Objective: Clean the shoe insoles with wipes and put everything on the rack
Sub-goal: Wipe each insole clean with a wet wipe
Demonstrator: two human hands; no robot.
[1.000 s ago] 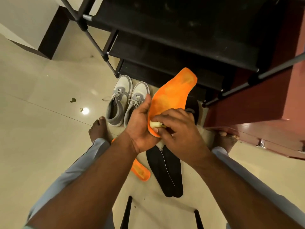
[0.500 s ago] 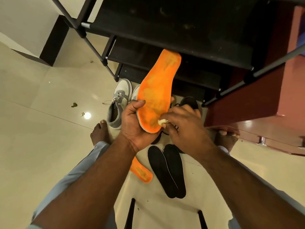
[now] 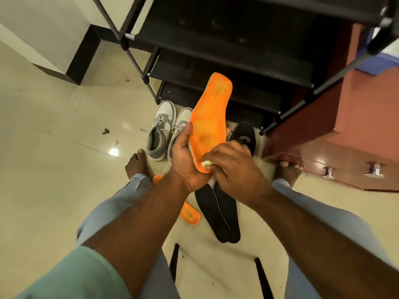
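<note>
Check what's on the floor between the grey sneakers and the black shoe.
Head view: bare tile there on the floor; the held orange insole overlaps the gap between grey sneakers and black shoe.

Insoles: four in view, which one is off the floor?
The orange insole held up by the left hand. The other orange insole and both black insoles lie on the floor.

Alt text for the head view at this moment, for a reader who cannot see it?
The left hand grips an orange insole while the right hand pinches a wipe against its heel. Below lie two black insoles, another orange insole, grey sneakers and a black rack.
</note>
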